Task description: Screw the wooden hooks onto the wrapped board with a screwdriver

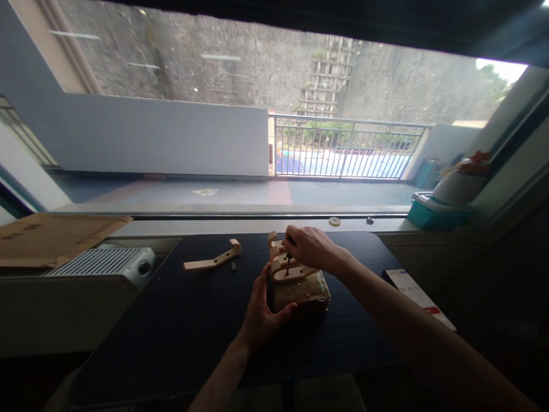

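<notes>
A wooden block with curved wooden hook pieces (pixel 288 269) fixed along its top stands on the dark table (pixel 180 320). My left hand (pixel 262 312) grips the block's near left side, fingers wrapped round it. My right hand (pixel 313 247) is closed over the top of the hooks on a small dark tool whose shaft (pixel 287 264) points down into a hook. Clear wrapping (pixel 306 294) covers the block's right part. One loose wooden hook (pixel 213 258) lies to the left, with a small dark screw (pixel 234 266) beside it.
A phone (pixel 418 294) with a lit screen lies at the table's right edge. A white radiator (pixel 103 263) and flat cardboard (pixel 51 234) sit to the left. A tape roll (pixel 334 221) rests on the window sill, and a teal box with a white pot (pixel 441 206) stands at right.
</notes>
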Motion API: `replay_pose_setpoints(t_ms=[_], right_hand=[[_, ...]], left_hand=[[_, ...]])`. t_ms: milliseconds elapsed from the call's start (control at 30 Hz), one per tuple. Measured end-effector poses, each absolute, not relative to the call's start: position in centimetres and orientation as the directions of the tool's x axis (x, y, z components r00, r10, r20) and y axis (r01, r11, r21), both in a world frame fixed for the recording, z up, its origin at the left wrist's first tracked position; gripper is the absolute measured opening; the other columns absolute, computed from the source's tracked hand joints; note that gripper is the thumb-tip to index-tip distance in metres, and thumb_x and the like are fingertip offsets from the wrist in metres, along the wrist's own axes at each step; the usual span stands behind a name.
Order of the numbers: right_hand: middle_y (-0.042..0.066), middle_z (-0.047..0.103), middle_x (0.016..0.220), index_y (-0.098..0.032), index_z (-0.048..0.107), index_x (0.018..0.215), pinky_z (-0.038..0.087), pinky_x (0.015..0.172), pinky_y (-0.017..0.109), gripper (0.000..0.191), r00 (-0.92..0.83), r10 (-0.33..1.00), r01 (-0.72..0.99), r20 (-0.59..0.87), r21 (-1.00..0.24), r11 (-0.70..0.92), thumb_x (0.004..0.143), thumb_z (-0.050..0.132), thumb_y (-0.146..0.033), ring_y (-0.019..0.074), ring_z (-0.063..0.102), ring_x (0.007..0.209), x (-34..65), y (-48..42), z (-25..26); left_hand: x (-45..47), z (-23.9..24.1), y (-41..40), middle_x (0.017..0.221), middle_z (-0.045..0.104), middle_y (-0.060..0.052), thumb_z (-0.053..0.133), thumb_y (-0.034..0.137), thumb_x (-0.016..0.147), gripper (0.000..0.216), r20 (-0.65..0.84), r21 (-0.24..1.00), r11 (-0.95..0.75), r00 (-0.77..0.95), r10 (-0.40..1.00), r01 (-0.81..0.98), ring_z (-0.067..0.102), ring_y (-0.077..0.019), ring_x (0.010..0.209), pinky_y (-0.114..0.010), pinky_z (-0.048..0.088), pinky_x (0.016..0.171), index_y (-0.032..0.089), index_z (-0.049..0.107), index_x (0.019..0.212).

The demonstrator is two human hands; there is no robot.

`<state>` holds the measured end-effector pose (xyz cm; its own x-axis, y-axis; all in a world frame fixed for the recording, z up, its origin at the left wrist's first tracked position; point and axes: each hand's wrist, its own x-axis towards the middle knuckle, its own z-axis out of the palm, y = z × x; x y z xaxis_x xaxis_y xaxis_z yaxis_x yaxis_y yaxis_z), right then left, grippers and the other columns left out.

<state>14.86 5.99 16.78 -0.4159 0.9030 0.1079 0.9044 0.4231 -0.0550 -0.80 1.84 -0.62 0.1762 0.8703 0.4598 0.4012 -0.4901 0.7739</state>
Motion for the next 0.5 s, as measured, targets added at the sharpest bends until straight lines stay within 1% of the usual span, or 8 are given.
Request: replay_pose_setpoints(t_ms=[133,233,367,500], right_hand=[[0.006,0.066,0.079,-0.017,0.058,0.095,0.028,0.054,0.026,0.030,-0.455,0.887,0.887,0.081,-0.044,0.459,0.092,0.037,-0.039,0.0156,0.056,0.063,15.0,5.8,17.7],[0.004,0.066,0.078,-0.020,0.061,0.093,0.029,0.056,0.025,0.025,-0.518,0.854,0.853,0.051,-0.041,0.520,0.088,0.044,-0.036,0.0151,0.056,0.065,15.0,5.7,18.6],[0.003,0.065,0.077,-0.021,0.061,0.093,0.028,0.055,0.025,0.023,-0.548,0.835,0.833,0.048,-0.054,0.550,0.089,0.041,-0.032,0.0133,0.055,0.063,15.1,5.8,18.6],[0.004,0.065,0.076,-0.019,0.060,0.093,0.027,0.054,0.026,0.027,-0.512,0.856,0.854,0.073,-0.066,0.516,0.092,0.037,-0.033,0.0140,0.055,0.062,15.2,6.1,17.7]], left_hand=[[-0.8,-0.7,1.8,0.142,0.032,-0.012,0.071,0.037,0.070,0.096,0.461,0.776,-0.486,0.163,0.872,0.402,0.035,-0.0305,0.130,-0.050,0.032,0.105,0.029,0.010,0.144],[-0.7,-0.6,1.8,0.142,0.033,-0.012,0.072,0.037,0.070,0.096,0.456,0.783,-0.479,0.158,0.876,0.398,0.036,-0.0309,0.130,-0.050,0.032,0.105,0.028,0.011,0.144],[-0.7,-0.5,1.8,0.140,0.035,-0.012,0.072,0.038,0.069,0.096,0.447,0.786,-0.469,0.155,0.881,0.403,0.037,-0.0305,0.129,-0.049,0.033,0.105,0.027,0.012,0.144],[-0.7,-0.5,1.7,0.141,0.034,-0.012,0.071,0.038,0.070,0.095,0.445,0.784,-0.471,0.162,0.881,0.405,0.037,-0.0297,0.130,-0.049,0.033,0.105,0.027,0.011,0.144]])
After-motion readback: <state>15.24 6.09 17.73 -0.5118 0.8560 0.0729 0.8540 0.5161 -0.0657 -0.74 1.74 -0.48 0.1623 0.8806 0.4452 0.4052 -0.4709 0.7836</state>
